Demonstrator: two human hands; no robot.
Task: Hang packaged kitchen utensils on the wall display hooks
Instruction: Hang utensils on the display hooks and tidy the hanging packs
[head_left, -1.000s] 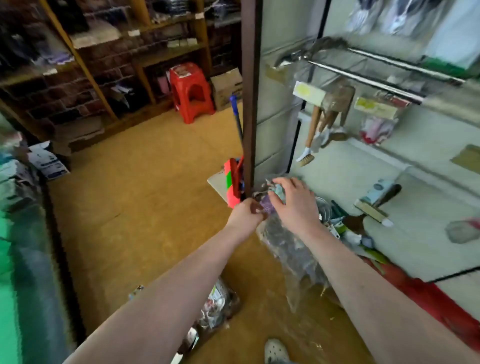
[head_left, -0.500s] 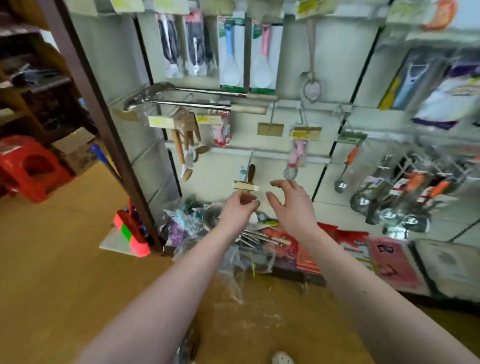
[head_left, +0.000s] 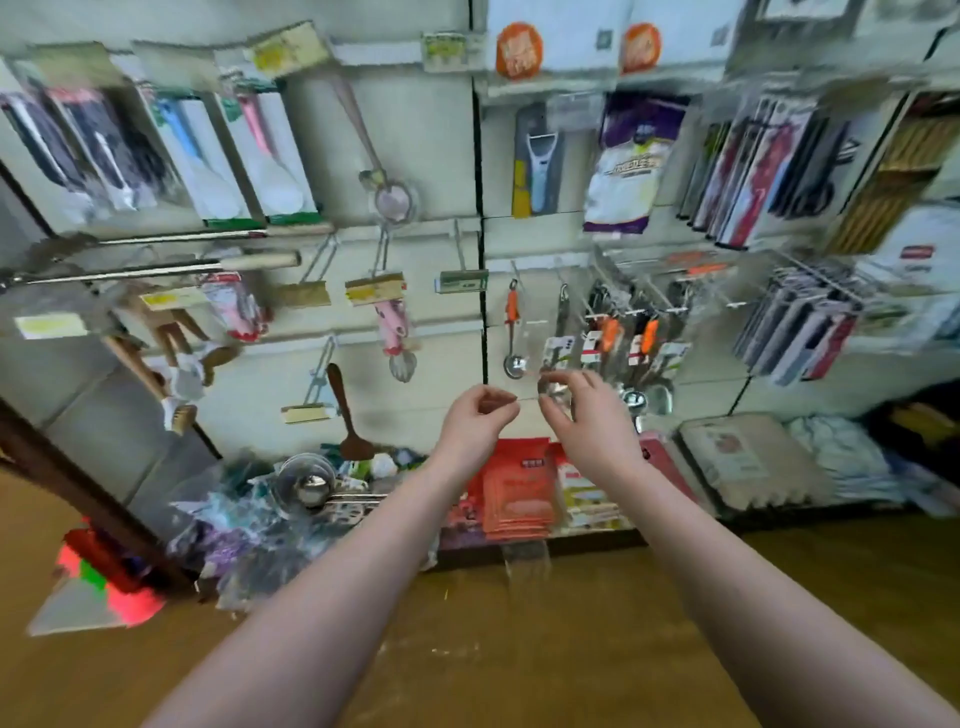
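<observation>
Both hands have come up and rightward from the heap of wrapped goods at the foot of the wall, and the view has swung with them. They now sit in front of the black seam between the two wall panels. The left hand (head_left: 475, 421) and the right hand (head_left: 582, 415) each pinch a top corner of a clear, soft plastic utensil package (head_left: 524, 551), its upper edge stretched as a thin line between them. The package hangs straight down, long axis vertical, its lower end showing over the stack of red packets (head_left: 517, 488). I cannot tell what utensil is inside, as blur and glare hide it.

The target lies above and beyond the hands, slightly to the right. A row of thin metal wall hooks (head_left: 649, 306) juts out towards the person and carries steel ladles with orange handles (head_left: 610, 338). The right hand is nearer that row, while the left is nearer the lone orange-handled ladle (head_left: 513, 332) beside the seam.

As I judge it, the package's top edge must rise to hook height and then slide on along the hook's length — not sideways.
</observation>
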